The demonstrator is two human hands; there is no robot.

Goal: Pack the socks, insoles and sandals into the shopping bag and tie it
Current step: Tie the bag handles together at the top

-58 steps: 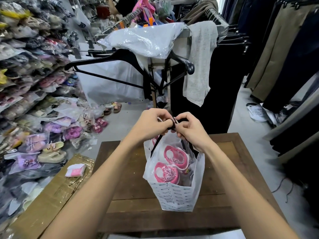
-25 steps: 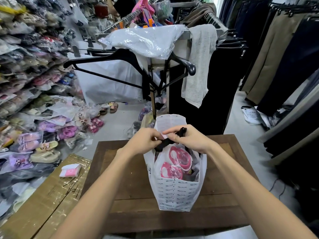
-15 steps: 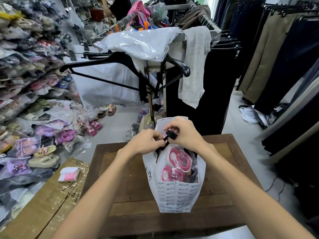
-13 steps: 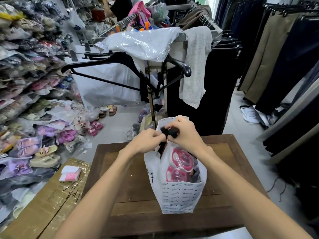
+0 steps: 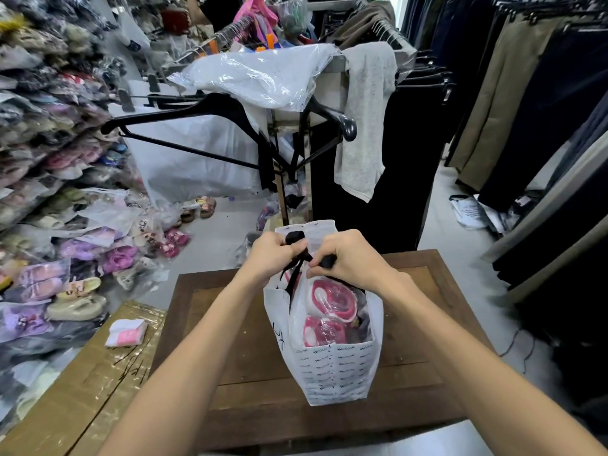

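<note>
A white printed shopping bag (image 5: 335, 370) stands upright on the brown wooden table (image 5: 230, 340). Pink sandals in clear plastic (image 5: 332, 299) show through its open top; socks and insoles are hidden from me. Black ribbon handles (image 5: 297, 258) cross above the bag's mouth. My left hand (image 5: 271, 255) is closed on one black handle end, which pokes up from the fist. My right hand (image 5: 348, 260) pinches the other black end just to the right, both hands close together over the bag.
A taped cardboard box (image 5: 82, 390) with a small pink-and-white packet (image 5: 126, 332) lies left of the table. Bagged sandals pile on shelves and floor at the left (image 5: 65, 258). A clothes rack with black hangers (image 5: 230, 126) stands behind the table; trousers hang at the right (image 5: 526, 110).
The bag has been set lower onto the table and my hands have worked the black handles together; now each fist pulls a handle end apart sideways, left and right.
</note>
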